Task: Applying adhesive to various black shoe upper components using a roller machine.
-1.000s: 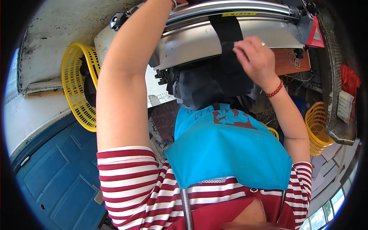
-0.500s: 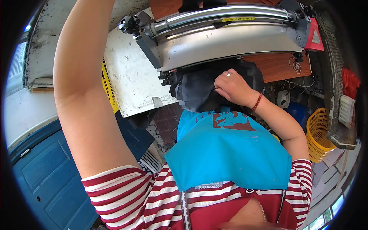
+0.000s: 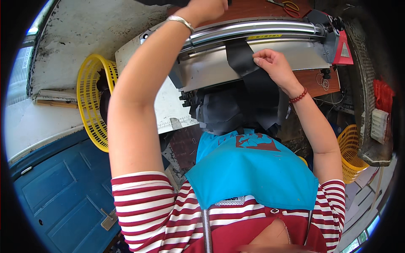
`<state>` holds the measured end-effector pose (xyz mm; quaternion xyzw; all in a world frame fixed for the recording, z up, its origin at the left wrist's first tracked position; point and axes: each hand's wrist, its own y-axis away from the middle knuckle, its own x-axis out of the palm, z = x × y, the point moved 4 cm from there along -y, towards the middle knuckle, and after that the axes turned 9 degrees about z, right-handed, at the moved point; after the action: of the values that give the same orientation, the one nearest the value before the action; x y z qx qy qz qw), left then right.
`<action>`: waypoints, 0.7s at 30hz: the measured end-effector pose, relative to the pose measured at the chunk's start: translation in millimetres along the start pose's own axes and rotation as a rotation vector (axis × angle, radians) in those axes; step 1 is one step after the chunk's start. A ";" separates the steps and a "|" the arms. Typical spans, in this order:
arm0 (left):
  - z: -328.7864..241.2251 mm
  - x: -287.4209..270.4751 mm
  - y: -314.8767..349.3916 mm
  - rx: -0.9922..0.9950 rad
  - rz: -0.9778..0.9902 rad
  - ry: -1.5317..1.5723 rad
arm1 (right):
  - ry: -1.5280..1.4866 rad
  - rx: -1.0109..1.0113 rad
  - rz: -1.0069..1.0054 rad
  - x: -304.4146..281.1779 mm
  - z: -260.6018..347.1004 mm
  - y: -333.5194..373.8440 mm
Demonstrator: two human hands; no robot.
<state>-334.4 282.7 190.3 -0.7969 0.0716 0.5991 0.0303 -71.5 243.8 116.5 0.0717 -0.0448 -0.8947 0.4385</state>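
Between my right hand's (image 3: 276,67) thumb and index finger is the edge of a black sheet piece (image 3: 242,59). The piece lies over the metal plate (image 3: 202,69) of a roller machine, its upper end at the steel roller (image 3: 253,29). Below it, more dark sheet pieces (image 3: 219,107) are heaped over my lap, against the blue apron (image 3: 253,168). My left hand (image 3: 209,9) is beyond the roller at the top edge, fingers curled. Black material (image 3: 162,1) shows on both sides of it; its fingertips are partly cut off by the frame.
Scissors with orange handles (image 3: 290,8) lie on the brown tabletop behind the roller. At left, a yellow basket (image 3: 86,99) holds dark material. Another yellow basket (image 3: 352,156) stands at right, below a red bag (image 3: 383,97). A blue door (image 3: 59,189) is lower left.
My right hand has risen from the heap to the machine plate with a black sheet piece. My left hand has come into view at the top, and the left arm has shifted right, uncovering the basket.
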 end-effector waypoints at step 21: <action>26.2 -77.1 -18.8 -0.481 -0.050 1.007 | 1.246 -0.296 0.301 102.7 -54.3 53.2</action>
<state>-377.4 310.8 256.3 -0.9706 -0.0805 0.1431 -0.1760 -83.1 129.0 61.4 0.5081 0.3316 -0.6113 0.5082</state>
